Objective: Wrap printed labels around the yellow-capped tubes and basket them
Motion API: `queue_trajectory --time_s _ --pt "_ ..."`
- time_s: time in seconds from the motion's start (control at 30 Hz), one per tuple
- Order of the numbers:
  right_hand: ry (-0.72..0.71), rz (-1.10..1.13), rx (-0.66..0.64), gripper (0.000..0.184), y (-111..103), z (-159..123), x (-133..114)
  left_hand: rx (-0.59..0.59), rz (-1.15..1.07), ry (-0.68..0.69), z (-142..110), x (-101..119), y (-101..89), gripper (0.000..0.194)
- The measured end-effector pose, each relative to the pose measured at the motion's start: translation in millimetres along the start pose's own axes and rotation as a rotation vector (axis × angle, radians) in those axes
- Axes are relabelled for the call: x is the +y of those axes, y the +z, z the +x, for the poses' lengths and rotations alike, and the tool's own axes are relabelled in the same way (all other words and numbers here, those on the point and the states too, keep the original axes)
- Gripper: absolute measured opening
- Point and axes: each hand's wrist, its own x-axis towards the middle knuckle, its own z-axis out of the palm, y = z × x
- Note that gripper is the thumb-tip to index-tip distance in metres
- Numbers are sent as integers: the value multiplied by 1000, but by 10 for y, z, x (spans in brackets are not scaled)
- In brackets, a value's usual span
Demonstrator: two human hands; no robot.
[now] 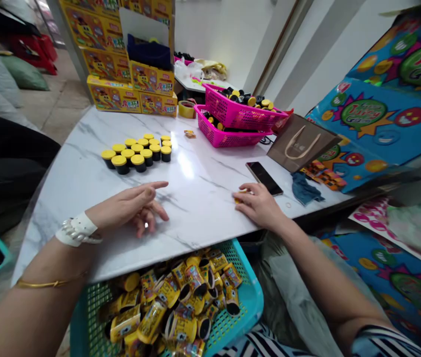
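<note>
My left hand (132, 206) hovers over the near left of the white marbled table (210, 218), its fingers apart and holding nothing. Beyond it, several small black cups with yellow lids (138, 159) stand upright in a close group. My right hand (257, 204) rests on the table at the right, fingers curled over a small yellow-orange piece (238, 196). Most of that piece is hidden, so its kind cannot be made out. Just past this hand lies a dark phone (264, 178).
A turquoise basket (253, 292) of yellow-wrapped cups sits below the table's near edge. Two stacked pink baskets (228, 111) hold more cups. Yellow boxes (115, 94) are piled at the back left. At the right are a brown paper bag (294, 144), blue cloth (307, 188) and blue cartons (381, 116).
</note>
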Motion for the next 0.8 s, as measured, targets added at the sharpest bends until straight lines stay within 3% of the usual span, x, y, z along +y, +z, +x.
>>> queue_trajectory --time_s 0.1,0.27,0.33,0.43,0.53,0.6,0.7,0.8 --pt "2 -2 -119 5 -29 78 276 34 52 -5 5 24 13 83" --pt "52 64 -191 4 43 265 191 35 58 24 1 35 10 71" --pt "86 121 -142 11 58 342 154 42 45 41 -2 35 -1 70" --pt "176 241 34 13 102 501 80 57 28 57 6 33 -4 68" --pt "302 504 272 16 295 774 -183 100 5 73 27 41 24 59" --pt "282 677 380 18 526 1001 -495 138 -14 92 42 51 50 53" --pt "130 795 403 12 893 1306 -1042 218 -46 157 56 52 49 50" --pt "22 810 312 11 1111 1473 -1405 334 -45 222 65 8 -26 41"
